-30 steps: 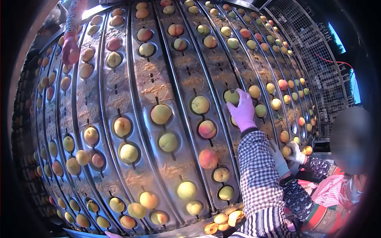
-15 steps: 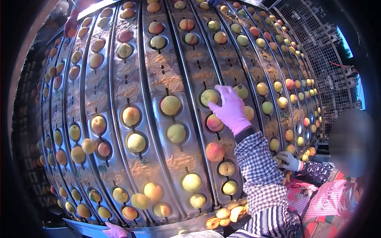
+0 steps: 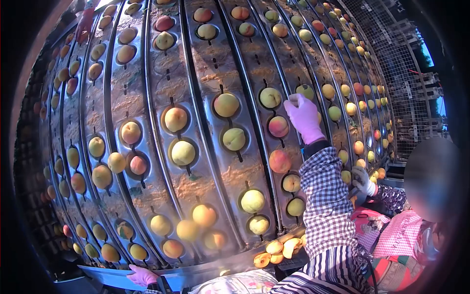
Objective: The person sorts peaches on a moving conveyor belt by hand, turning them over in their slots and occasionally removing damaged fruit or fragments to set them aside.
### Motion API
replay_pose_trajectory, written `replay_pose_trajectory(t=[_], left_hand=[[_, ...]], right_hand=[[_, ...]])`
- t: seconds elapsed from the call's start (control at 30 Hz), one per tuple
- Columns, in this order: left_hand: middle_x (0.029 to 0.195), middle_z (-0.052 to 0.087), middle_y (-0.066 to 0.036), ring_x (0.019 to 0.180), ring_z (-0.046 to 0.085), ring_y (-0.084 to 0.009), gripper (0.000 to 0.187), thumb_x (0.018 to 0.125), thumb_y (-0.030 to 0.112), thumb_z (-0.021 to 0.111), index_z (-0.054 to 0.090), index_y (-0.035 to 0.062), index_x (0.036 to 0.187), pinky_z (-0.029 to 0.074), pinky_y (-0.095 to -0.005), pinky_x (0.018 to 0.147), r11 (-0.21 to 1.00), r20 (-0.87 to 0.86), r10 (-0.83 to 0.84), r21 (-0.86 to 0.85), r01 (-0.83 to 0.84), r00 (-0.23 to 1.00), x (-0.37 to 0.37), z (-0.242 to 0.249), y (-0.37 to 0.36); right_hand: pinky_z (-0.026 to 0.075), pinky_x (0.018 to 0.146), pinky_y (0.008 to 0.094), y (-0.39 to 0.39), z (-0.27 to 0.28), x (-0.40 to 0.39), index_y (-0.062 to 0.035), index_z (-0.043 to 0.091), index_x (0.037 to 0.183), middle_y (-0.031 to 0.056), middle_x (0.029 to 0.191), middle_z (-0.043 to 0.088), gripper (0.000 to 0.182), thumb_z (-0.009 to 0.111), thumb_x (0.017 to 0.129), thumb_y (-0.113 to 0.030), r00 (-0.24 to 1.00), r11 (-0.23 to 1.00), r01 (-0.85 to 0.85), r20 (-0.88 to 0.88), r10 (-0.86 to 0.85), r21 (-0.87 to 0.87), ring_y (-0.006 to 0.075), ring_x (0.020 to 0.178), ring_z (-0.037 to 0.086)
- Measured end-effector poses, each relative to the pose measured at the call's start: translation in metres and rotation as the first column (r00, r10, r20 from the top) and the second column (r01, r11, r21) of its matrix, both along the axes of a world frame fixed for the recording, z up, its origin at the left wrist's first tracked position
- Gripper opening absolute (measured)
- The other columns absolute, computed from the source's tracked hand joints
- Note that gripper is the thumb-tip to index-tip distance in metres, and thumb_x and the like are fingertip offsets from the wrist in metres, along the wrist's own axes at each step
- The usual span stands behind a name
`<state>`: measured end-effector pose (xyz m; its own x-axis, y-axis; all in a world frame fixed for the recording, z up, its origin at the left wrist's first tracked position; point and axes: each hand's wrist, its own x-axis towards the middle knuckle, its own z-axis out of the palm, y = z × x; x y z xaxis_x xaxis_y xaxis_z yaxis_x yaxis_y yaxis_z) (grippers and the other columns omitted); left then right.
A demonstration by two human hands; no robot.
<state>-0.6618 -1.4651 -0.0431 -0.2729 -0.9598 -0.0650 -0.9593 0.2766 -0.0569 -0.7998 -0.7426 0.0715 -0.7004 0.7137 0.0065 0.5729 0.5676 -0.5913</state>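
My right hand [image 3: 304, 118], in a pink glove and checked sleeve, is over the metal tray, its fingers curled together. No fruit shows in it. Just beyond the fingers sits a greenish peach [image 3: 305, 91]; a yellow-green peach [image 3: 270, 97] lies in a round cup to their left, and a red-blushed peach [image 3: 278, 126] below that. At the bottom edge, my left hand [image 3: 142, 276], also pink-gloved, rests on the metal rim [image 3: 105, 275] with fingers stretched out and no fruit in it.
Long metal rows with cups full of peaches [image 3: 183, 153] run away from me. Cut peach pieces [image 3: 277, 251] lie by the near edge. At right are a co-worker's gloved hand [image 3: 363, 181] and a pink checked cloth [image 3: 399, 234]. Another gloved hand [image 3: 86, 19] shows top left.
My right hand has left the yellow-green peach, moving right and up, and its spread fingers have curled in. The rows of peaches have shifted right and mostly upward in view. My left hand stays on the rim.
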Motion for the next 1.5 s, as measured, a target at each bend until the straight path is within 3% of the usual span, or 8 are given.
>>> replay_pose_trajectory(t=[0.13, 0.37, 0.47, 0.6, 0.7, 0.8, 1.13, 1.5], left_hand=[[0.151, 0.047, -0.023, 0.136, 0.049, -0.0388, 0.088, 0.097, 0.067, 0.045, 0.037, -0.0001, 0.153, 0.039, -0.0473, 0.113, 1.000, 0.008, -0.007, 0.005, 0.006, 1.000, -0.005, -0.006, -0.032], [0.149, 0.048, -0.023, 0.135, 0.049, -0.0392, 0.089, 0.095, 0.069, 0.046, 0.038, 0.0002, 0.152, 0.039, -0.0476, 0.112, 0.999, 0.019, -0.043, 0.001, 0.043, 0.999, -0.020, -0.010, -0.073], [0.149, 0.049, -0.024, 0.135, 0.050, -0.0393, 0.089, 0.095, 0.069, 0.046, 0.039, 0.0003, 0.151, 0.040, -0.0478, 0.111, 0.999, 0.019, -0.039, -0.005, 0.039, 0.999, -0.030, 0.000, -0.070], [0.148, 0.049, -0.024, 0.134, 0.050, -0.0395, 0.090, 0.094, 0.070, 0.046, 0.040, 0.0005, 0.151, 0.040, -0.0479, 0.111, 1.000, 0.010, -0.032, 0.000, 0.032, 0.999, -0.036, 0.007, -0.075], [0.148, 0.050, -0.024, 0.134, 0.050, -0.0396, 0.091, 0.094, 0.071, 0.047, 0.040, 0.0006, 0.150, 0.040, -0.0481, 0.110, 1.000, 0.002, -0.024, -0.001, 0.024, 1.000, -0.033, -0.001, -0.082], [0.147, 0.050, -0.024, 0.133, 0.051, -0.0397, 0.091, 0.093, 0.072, 0.047, 0.040, 0.0007, 0.150, 0.041, -0.0482, 0.110, 1.000, -0.007, -0.024, -0.003, 0.024, 1.000, -0.032, -0.004, -0.086], [0.145, 0.051, -0.025, 0.132, 0.052, -0.0402, 0.093, 0.091, 0.074, 0.048, 0.042, 0.0011, 0.149, 0.041, -0.0487, 0.109, 0.995, 0.016, -0.035, -0.096, 0.037, 0.999, -0.032, -0.006, -0.097], [0.144, 0.053, -0.026, 0.130, 0.053, -0.0407, 0.095, 0.089, 0.076, 0.049, 0.044, 0.0015, 0.147, 0.042, -0.0492, 0.107, 0.998, 0.000, -0.044, -0.053, 0.044, 0.999, -0.035, -0.015, -0.099]], right_hand=[[0.053, 0.090, 0.0417, -0.030, 0.018, 0.022, -0.0014, 0.067, 0.113, 0.0191, 0.106, 0.072, 0.045, 0.074, 0.085, -0.037, 0.864, 0.994, -0.104, 0.497, 0.086, 0.009, 0.0361, 0.099, 0.069], [0.051, 0.095, 0.0438, -0.057, -0.003, 0.043, -0.0080, 0.063, 0.125, 0.0174, 0.119, 0.063, 0.049, 0.076, 0.082, -0.027, 0.933, 0.886, -0.290, 0.314, 0.178, 0.361, 0.0370, 0.108, 0.064], [0.050, 0.098, 0.0431, -0.051, -0.002, 0.053, -0.0065, 0.062, 0.128, 0.0169, 0.124, 0.062, 0.051, 0.076, 0.083, -0.026, 0.946, 0.912, -0.300, 0.213, 0.246, 0.281, 0.0352, 0.112, 0.063], [0.048, 0.103, 0.0425, -0.063, 0.021, 0.074, -0.0028, 0.059, 0.133, 0.0169, 0.135, 0.058, 0.062, 0.079, 0.082, -0.031, 0.992, 0.997, 0.041, 0.121, -0.033, -0.063, 0.0329, 0.123, 0.058], [0.048, 0.103, 0.0439, -0.100, 0.036, 0.099, -0.0036, 0.055, 0.136, 0.0177, 0.136, 0.056, 0.071, 0.082, 0.078, -0.035, 0.963, 0.971, -0.177, 0.234, 0.138, 0.158, 0.0346, 0.125, 0.057], [0.048, 0.103, 0.0437, -0.130, 0.027, 0.108, -0.0068, 0.052, 0.139, 0.0175, 0.136, 0.056, 0.077, 0.084, 0.075, -0.035, 0.927, 0.968, -0.124, 0.374, 0.035, 0.217, 0.0368, 0.125, 0.055], [0.046, 0.106, 0.0392, -0.165, 0.028, 0.139, -0.0030, 0.051, 0.140, 0.0195, 0.133, 0.058, 0.072, 0.082, 0.076, -0.017, 0.997, 0.991, -0.062, -0.060, 0.055, -0.121, 0.0344, 0.124, 0.058], [0.042, 0.109, 0.0379, -0.066, 0.013, 0.194, 0.0023, 0.048, 0.140, 0.0199, 0.134, 0.056, 0.071, 0.075, 0.075, -0.007, 0.963, 0.964, 0.255, -0.108, -0.246, 0.074, 0.0319, 0.128, 0.054]])
